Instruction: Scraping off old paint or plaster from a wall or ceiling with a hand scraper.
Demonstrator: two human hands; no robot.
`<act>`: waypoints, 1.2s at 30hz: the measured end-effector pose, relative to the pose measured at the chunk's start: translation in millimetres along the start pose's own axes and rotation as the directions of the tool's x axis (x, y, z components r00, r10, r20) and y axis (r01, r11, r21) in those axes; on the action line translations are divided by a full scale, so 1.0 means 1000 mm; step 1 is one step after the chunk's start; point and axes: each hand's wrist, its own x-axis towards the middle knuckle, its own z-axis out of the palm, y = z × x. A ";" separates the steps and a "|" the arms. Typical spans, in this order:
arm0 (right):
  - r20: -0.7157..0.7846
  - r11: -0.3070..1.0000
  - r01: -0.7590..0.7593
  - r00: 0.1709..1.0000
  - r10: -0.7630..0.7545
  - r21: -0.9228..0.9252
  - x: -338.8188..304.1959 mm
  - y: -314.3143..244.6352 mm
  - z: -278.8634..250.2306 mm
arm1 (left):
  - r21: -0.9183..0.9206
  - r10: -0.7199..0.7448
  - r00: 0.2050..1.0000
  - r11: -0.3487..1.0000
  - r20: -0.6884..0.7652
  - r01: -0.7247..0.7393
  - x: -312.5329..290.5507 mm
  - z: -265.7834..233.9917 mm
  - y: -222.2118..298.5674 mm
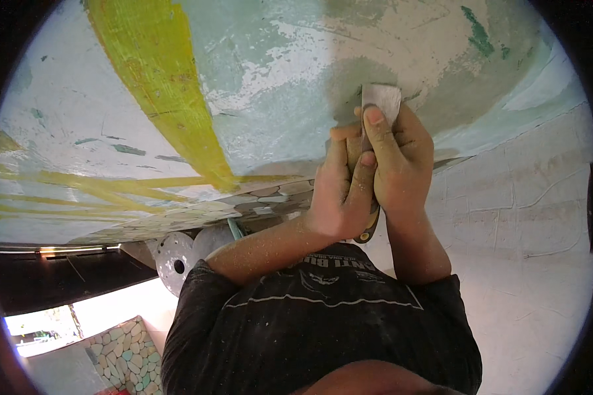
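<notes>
Both hands are closed around a putty knife point(383, 96), its flat metal blade pointing up against the wall. My right hand point(405, 161) grips it from the right, the thumb pressed on the blade near its base. From the left, my left hand point(341, 194) wraps the handle below, its thumb lying along it. The rounded handle end pokes out beneath my hands. Around the blade, the painted wall point(270, 125) is pale green and patchy, with scuffed, lighter areas. Pale dust specks cling to my hands and forearms.
A broad yellow stripe point(161, 85) runs down the wall at left, with thinner yellow lines lower. Bare grey-white plaster point(514, 217) covers the right side. At lower left are a pale round piece with holes point(173, 257), a dark panel point(66, 280) and a pebble-stone surface point(128, 352).
</notes>
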 end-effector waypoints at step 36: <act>-0.006 0.995 -0.033 0.999 0.034 0.097 0.002 0.001 0.001 | 0.137 0.253 0.963 0.961 -0.088 -0.240 0.000 0.007 -0.015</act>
